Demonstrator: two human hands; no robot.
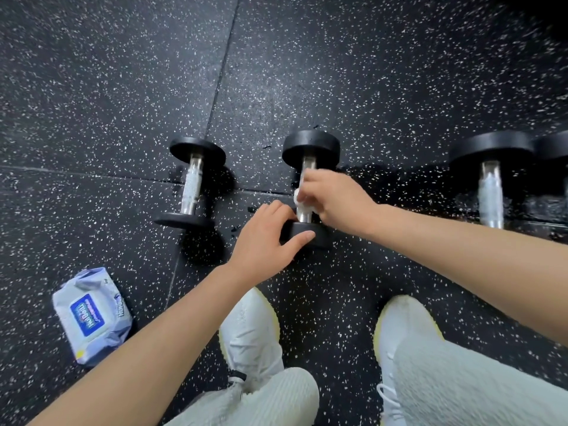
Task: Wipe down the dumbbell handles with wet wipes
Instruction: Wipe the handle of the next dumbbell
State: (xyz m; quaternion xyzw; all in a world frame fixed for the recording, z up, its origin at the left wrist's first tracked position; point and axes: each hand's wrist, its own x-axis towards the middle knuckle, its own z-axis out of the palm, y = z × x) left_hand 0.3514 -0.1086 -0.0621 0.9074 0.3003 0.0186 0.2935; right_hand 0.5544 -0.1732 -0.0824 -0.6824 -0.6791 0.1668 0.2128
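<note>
The middle dumbbell (310, 186) lies on the floor (338, 72). The left hand (264, 238) grips its near weight to prevent rolling. The right hand (335, 198) clasps a wet wipe (298, 196) around the handle, apparently mid-stroke.

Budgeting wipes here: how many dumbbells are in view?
4: left black-ended steel dumbbell; middle dumbbell, now being wiped; right dumbbell; fourth dumbbell, cut off at the right edge. More may be hidden.

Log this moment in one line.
phase: wiping | right hand: wipe gripped round middle dumbbell handle | left hand: holds its near plate | wipe pack: floor, left
</note>
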